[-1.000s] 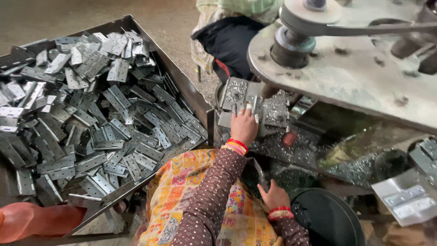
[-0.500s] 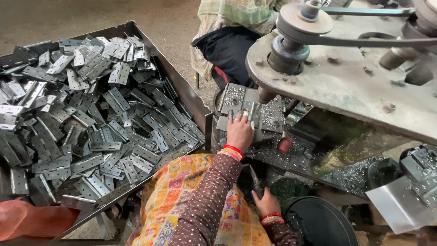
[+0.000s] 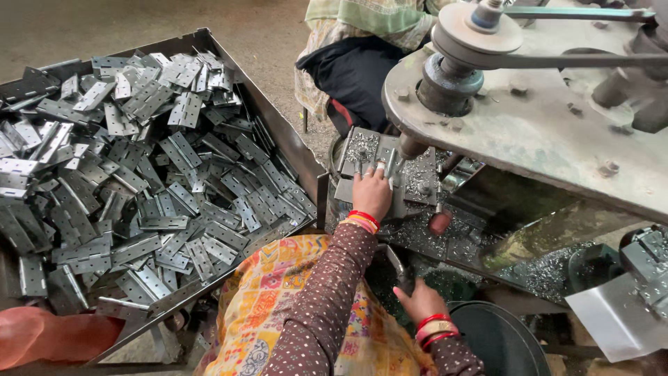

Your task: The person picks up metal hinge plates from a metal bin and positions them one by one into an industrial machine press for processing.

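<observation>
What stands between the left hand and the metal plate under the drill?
Nothing visible. The left hand already rests on the metal plate, fingers pressing it below the drill. The right hand is lower, near a dark bucket, apart from the plate.

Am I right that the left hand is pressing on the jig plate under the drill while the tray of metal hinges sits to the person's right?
Not quite. The head view shows the tray of metal hinges on the person's left, not right. The left hand does rest on the jig plate under the drill.

Bare grey concrete floor (image 3: 264, 28) (dusty), daylight.
</observation>
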